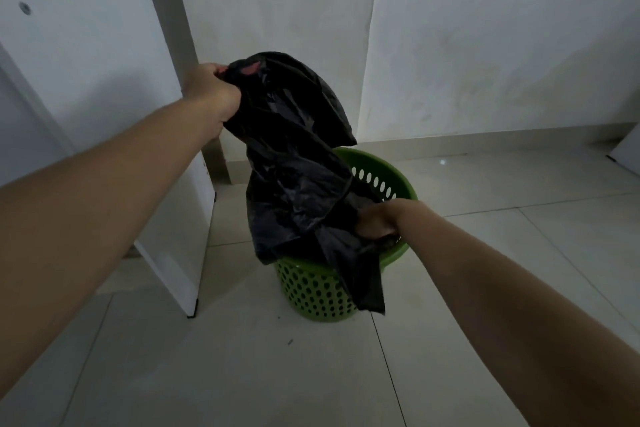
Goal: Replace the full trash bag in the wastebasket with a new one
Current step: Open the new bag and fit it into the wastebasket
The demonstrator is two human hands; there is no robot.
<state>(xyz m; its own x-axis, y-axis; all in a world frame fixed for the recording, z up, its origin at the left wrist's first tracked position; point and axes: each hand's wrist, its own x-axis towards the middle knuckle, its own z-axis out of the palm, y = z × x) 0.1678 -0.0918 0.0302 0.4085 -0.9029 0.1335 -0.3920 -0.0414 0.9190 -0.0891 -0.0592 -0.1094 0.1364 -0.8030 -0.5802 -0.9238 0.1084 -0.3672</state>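
Observation:
A green perforated wastebasket [311, 291] stands on the tiled floor near the wall. A black trash bag [294, 156] hangs over it, crumpled and limp, its lower part draped across the basket's rim. My left hand [214, 94] is raised above and left of the basket, gripping the bag's upper edge. My right hand [377, 218] is down at the basket's right rim, closed on another part of the bag. What lies inside the basket is hidden by the bag.
A white panel or door [173, 218] stands close on the left of the basket, with a beige post [207, 135] behind it. White walls [485, 45] meet behind the basket. Pale floor tiles [485, 270] spread to the right and front.

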